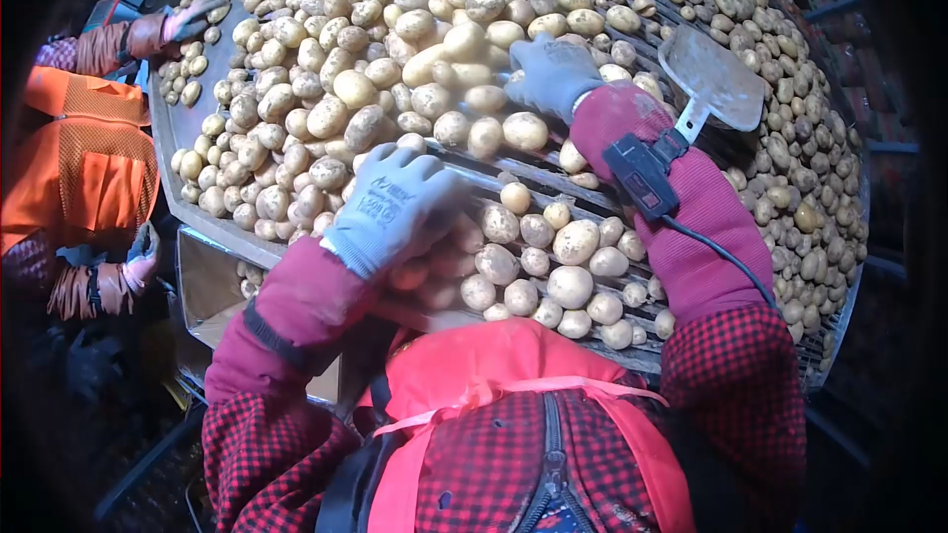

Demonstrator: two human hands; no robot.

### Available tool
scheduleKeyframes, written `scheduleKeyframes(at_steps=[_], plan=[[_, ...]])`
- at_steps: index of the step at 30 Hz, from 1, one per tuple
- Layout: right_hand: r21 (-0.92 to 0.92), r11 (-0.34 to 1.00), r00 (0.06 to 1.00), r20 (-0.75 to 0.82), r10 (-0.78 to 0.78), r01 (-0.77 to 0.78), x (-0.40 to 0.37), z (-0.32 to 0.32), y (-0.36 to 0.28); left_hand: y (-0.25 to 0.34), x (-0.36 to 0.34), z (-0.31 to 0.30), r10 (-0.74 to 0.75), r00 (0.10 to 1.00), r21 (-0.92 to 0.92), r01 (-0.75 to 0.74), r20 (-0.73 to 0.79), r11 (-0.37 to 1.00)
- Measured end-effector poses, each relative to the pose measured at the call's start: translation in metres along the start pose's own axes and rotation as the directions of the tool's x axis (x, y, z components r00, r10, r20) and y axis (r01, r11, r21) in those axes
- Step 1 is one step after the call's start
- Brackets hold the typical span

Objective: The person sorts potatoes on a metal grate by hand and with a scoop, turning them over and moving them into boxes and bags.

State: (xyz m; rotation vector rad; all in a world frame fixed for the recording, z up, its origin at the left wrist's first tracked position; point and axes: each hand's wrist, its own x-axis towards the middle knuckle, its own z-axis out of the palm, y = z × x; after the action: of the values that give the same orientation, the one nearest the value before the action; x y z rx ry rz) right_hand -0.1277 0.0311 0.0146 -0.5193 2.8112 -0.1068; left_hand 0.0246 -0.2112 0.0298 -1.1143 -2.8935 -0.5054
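My left hand [393, 205], in a light blue-grey glove with print on its back, lies palm down over the potatoes [499, 223] near the front edge. Its fingers are stretched forward and slightly apart; the thumb side is blurred. Farther forward and right, my right hand [555, 71] reaches over the heap in a similar glove, fingers apart and pointing left. A potato [485, 99] lies close to its fingertips. Some potatoes between the hands are smeared by motion. I see nothing gripped in either hand, though both palms are hidden.
Potatoes cover a slatted sorting table [479, 174] with a raised rim [222, 235]. A flat metal plate [713, 79] stands right of my right arm. A cardboard box [209, 281] sits below the left rim. A co-worker in an orange vest [87, 153] reaches a gloved hand [196, 18] over the far left edge.
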Motion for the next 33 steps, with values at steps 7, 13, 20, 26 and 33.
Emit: scheduleKeyframes(at_steps=[7,13,20,26,33], plan=[[-0.038,0.992,0.991,0.06,-0.118,0.12,0.006,0.005,-0.006,-0.034,0.022,-0.038,-0.179,0.976,0.1,0.191,-0.122,0.976],[-0.042,0.996,0.997,-0.025,-0.076,0.075,0.003,0.019,-0.009,-0.052,0.109,0.011,-0.388,0.921,0.113,0.387,-0.008,0.915],[0.99,0.061,0.99,0.121,0.074,-0.125,-0.054,0.027,0.013,-0.075,0.108,0.016,-0.361,0.93,0.092,0.367,-0.074,0.926],[0.914,-0.405,0.997,0.048,0.061,-0.019,-0.128,0.026,-0.016,0.001,0.1,-0.018,-0.224,0.974,-0.895,0.068,-0.036,0.44],[0.546,-0.826,0.985,0.164,-0.061,-0.142,-0.144,0.041,-0.022,0.004,0.025,0.02,-0.258,0.934,0.093,0.242,0.246,0.966]])
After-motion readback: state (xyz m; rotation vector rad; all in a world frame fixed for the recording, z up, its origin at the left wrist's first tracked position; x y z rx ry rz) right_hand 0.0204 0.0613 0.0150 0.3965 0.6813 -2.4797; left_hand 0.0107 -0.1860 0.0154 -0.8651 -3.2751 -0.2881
